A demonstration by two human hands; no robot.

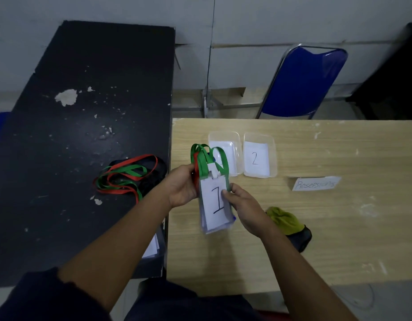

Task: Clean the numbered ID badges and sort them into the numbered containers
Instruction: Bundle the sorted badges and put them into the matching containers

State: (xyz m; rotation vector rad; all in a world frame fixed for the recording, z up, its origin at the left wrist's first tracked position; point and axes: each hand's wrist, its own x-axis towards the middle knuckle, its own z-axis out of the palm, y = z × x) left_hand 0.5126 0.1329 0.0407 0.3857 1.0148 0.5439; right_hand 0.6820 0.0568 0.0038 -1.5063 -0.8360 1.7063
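A stack of ID badges [215, 206] hangs above the wooden table [316, 228]; the front card reads "1". My left hand [180, 188] grips the bunched green and red lanyards [204, 158] at the stack's top left. My right hand [243, 208] pinches the front badge's right edge. Behind them stand two clear containers: one [226, 140] partly hidden by the lanyards, its number covered, and one [259, 156] with a paper marked "2". A yellow-green and black cloth [288, 222] lies right of my right hand.
A black table [73, 135] on the left carries a heap of red and green lanyards [128, 177] and a white badge [151, 247] near its edge. A paper label [315, 183] lies right of the containers. A blue chair [304, 82] stands behind the wooden table.
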